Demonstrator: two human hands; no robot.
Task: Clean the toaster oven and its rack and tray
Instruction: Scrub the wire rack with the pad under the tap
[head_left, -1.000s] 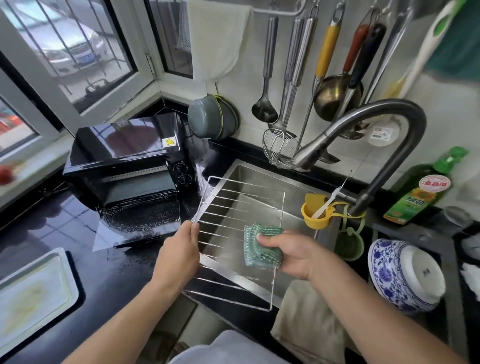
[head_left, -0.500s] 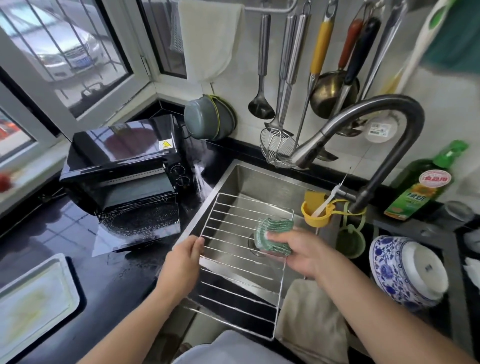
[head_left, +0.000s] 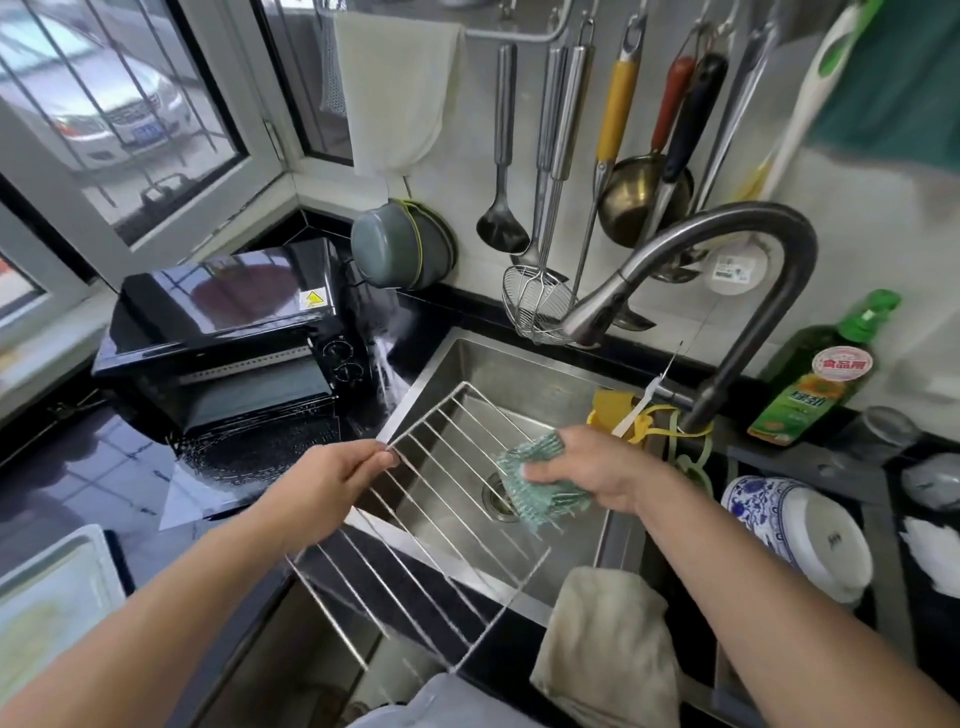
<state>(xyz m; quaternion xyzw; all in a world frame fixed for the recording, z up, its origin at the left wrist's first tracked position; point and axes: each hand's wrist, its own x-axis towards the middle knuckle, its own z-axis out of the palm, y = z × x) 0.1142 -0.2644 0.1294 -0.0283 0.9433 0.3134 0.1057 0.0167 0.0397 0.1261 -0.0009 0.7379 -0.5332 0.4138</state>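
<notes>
A wire oven rack (head_left: 447, 525) is held tilted over the front left corner of the steel sink (head_left: 524, 379). My left hand (head_left: 324, 480) pinches the rack's left edge. On the rack's far right part, my right hand (head_left: 597, 467) grips a green scrubbing cloth (head_left: 540, 480) and presses it against the wires. The black toaster oven (head_left: 228, 332) stands on the counter to the left with its door folded down. A pale baking tray (head_left: 49, 608) lies at the lower left corner of the counter.
A dark curved faucet (head_left: 727, 270) arches over the sink. Ladles and a strainer (head_left: 540, 301) hang on the wall behind. A green soap bottle (head_left: 821, 374) and a blue-and-white bowl (head_left: 795, 530) stand to the right. A beige towel (head_left: 608, 639) drapes over the sink's front edge.
The rack has swung round and dropped lower, its near end now hanging past the sink's front edge. My left hand shifted along its edge, and my right hand moved the cloth toward the far right.
</notes>
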